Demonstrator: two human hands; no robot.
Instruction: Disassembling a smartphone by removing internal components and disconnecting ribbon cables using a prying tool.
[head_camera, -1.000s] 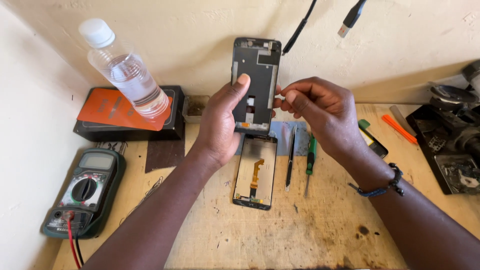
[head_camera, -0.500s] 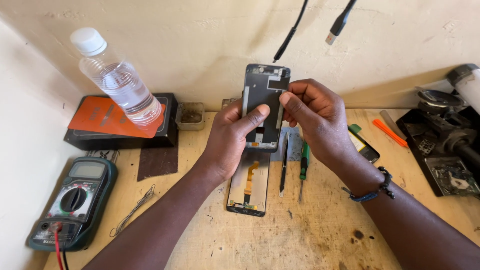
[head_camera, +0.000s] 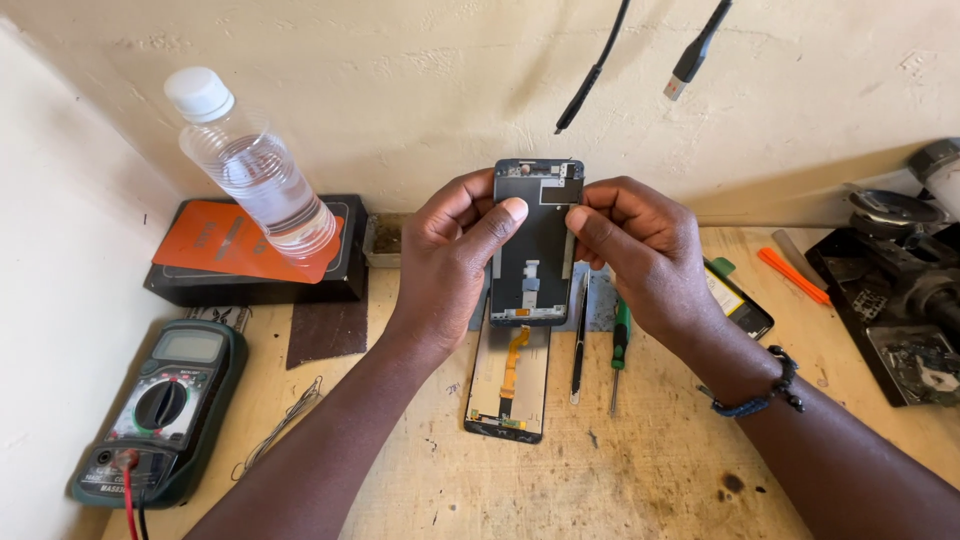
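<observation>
A dark phone frame (head_camera: 535, 250) with exposed inner parts is held upright above the wooden bench. My left hand (head_camera: 450, 255) grips its left edge, thumb laid across the upper front. My right hand (head_camera: 640, 250) grips its right edge, thumb and fingertips near the top right corner. Below the frame, a detached screen panel (head_camera: 508, 385) with an orange flex cable lies flat on the bench.
Tweezers (head_camera: 580, 345) and a green-handled screwdriver (head_camera: 619, 350) lie right of the panel. A multimeter (head_camera: 165, 405) sits at the left, a clear water bottle (head_camera: 255, 170) on an orange-and-black box (head_camera: 250, 250). Dark equipment (head_camera: 900, 290) stands at the right; two cables (head_camera: 690, 50) hang overhead.
Both hands have closed in on the phone frame's sides and lowered it slightly. My right hand, earlier pinching beside the frame, now grips its right edge.
</observation>
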